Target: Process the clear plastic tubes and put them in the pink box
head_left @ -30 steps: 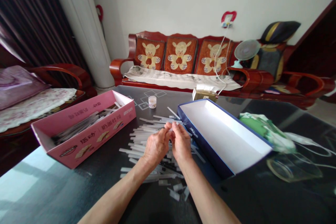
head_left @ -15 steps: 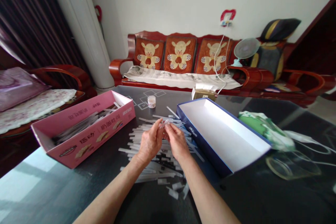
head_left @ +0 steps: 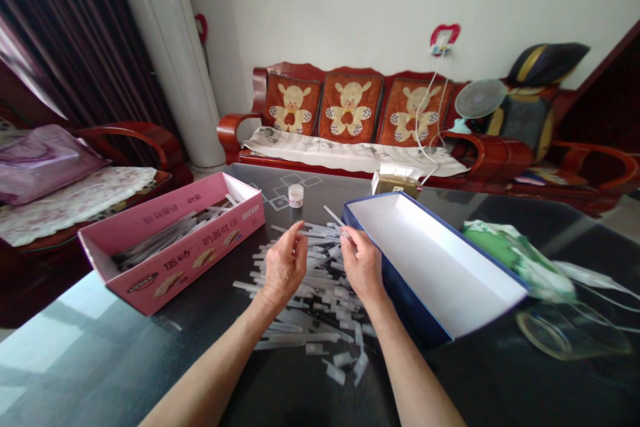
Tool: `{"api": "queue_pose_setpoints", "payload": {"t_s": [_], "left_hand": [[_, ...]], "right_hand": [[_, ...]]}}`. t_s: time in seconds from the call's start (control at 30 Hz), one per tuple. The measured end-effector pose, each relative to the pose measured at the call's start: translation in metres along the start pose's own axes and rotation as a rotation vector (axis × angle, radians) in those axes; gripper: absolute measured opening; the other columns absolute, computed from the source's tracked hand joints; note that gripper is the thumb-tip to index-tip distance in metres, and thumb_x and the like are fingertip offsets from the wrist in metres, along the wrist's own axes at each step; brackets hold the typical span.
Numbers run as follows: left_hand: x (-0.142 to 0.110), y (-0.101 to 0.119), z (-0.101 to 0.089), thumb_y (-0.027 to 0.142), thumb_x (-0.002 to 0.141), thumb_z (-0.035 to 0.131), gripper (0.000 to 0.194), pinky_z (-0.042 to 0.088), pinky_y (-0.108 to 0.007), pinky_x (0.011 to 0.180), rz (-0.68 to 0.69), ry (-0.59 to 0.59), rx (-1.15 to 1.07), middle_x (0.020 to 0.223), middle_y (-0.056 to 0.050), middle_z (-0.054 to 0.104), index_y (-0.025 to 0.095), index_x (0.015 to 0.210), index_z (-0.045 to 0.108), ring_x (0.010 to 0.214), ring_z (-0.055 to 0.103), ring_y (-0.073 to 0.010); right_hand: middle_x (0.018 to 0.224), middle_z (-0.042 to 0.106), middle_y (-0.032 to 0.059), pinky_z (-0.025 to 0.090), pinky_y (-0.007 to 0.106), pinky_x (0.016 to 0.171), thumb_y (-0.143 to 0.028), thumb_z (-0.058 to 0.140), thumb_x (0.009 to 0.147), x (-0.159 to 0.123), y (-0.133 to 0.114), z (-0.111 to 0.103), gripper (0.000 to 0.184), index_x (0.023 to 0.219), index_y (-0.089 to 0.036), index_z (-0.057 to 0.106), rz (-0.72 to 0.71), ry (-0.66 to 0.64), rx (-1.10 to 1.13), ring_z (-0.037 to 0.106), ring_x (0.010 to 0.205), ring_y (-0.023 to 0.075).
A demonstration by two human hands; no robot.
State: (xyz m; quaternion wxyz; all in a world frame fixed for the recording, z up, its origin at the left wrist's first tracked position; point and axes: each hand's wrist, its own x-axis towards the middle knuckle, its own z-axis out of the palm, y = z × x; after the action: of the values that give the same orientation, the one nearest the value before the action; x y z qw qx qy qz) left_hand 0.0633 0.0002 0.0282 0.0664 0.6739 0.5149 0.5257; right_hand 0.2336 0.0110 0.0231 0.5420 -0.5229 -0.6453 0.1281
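Note:
A heap of translucent white plastic strips and short pieces (head_left: 320, 337) lies spread over the dark table between my hands. My left hand (head_left: 285, 263) hovers above the heap's left side, thumb and fingers apart, nothing visible in it. Beside the blue box, my right hand (head_left: 364, 263) has thumb and index finger pinched on a small translucent plastic piece, mostly covered by the fingertips. The open blue box (head_left: 410, 307), white inside, stands right of that hand. To the left stands a pink box (head_left: 200, 257) holding many long, thin translucent strips (head_left: 165, 240).
A small white tub (head_left: 295, 196) and a tissue box (head_left: 397, 183) stand toward the table's far edge. On the right lie a green-and-white packet (head_left: 517, 257), a white power strip with cable (head_left: 585, 273) and a clear, rimmed object (head_left: 550, 333). A wooden sofa (head_left: 350, 160) is beyond.
My hands were together over the heap, fingertips meeting at a small clear piece. They have parted, the right moving toward the blue box and the left opening. The view has shifted slightly.

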Motion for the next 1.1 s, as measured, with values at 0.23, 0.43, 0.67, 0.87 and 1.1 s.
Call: {"api": "queue_pose_setpoints", "payload": {"t_s": [0.23, 0.43, 0.67, 0.87, 1.1], "left_hand": [[0.009, -0.012, -0.005, 0.024, 0.085, 0.048, 0.03, 0.045, -0.02, 0.061, -0.148, 0.075, 0.026, 0.066, 0.0, 0.067, 0.016, 0.107, 0.066, 0.055, 0.058, -0.01], [0.004, -0.009, 0.0, 0.02, 0.086, 0.046, 0.031, 0.048, -0.02, 0.065, -0.096, 0.032, 0.001, 0.073, -0.003, 0.071, 0.016, 0.108, 0.067, 0.06, 0.063, -0.0108], [0.002, -0.008, 0.005, 0.016, 0.087, 0.043, 0.03, 0.051, -0.021, 0.07, 0.015, 0.043, 0.008, 0.077, -0.006, 0.072, 0.015, 0.106, 0.067, 0.067, 0.066, -0.0122], [0.031, -0.006, -0.02, 0.016, 0.087, 0.045, 0.029, 0.051, -0.021, 0.068, 0.026, 0.028, 0.107, 0.081, -0.006, 0.073, 0.016, 0.105, 0.068, 0.068, 0.067, -0.0136], [0.128, -0.026, -0.108, 0.028, 0.091, 0.039, 0.036, 0.05, -0.03, 0.08, -0.145, -0.185, 0.682, 0.103, -0.006, 0.072, 0.027, 0.115, 0.066, 0.093, 0.067, -0.0218]], "right_hand": [[0.104, 0.069, 0.0092, 0.046, 0.038, 0.088, -0.017, 0.05, 0.085, -0.01, 0.012, 0.008, 0.027, 0.109, -0.019, 0.063, -0.203, -0.234, -0.374, 0.062, 0.1, 0.0241], [0.115, 0.066, 0.0109, 0.043, 0.043, 0.093, -0.022, 0.054, 0.084, -0.014, 0.018, 0.012, 0.031, 0.114, -0.019, 0.06, -0.273, -0.17, -0.354, 0.059, 0.109, 0.0265], [0.11, 0.068, 0.011, 0.045, 0.045, 0.092, -0.028, 0.05, 0.087, -0.013, 0.03, 0.014, 0.029, 0.112, -0.017, 0.061, -0.339, -0.114, -0.327, 0.061, 0.105, 0.0275], [0.105, 0.07, 0.0099, 0.048, 0.042, 0.091, -0.027, 0.046, 0.085, -0.006, 0.036, 0.006, 0.028, 0.105, -0.018, 0.064, -0.386, -0.048, -0.257, 0.064, 0.1, 0.0254], [0.095, 0.073, 0.0087, 0.052, 0.035, 0.085, -0.035, 0.045, 0.089, -0.003, 0.034, -0.004, 0.029, 0.096, -0.019, 0.068, -0.289, 0.115, -0.217, 0.068, 0.089, 0.0236]]}}
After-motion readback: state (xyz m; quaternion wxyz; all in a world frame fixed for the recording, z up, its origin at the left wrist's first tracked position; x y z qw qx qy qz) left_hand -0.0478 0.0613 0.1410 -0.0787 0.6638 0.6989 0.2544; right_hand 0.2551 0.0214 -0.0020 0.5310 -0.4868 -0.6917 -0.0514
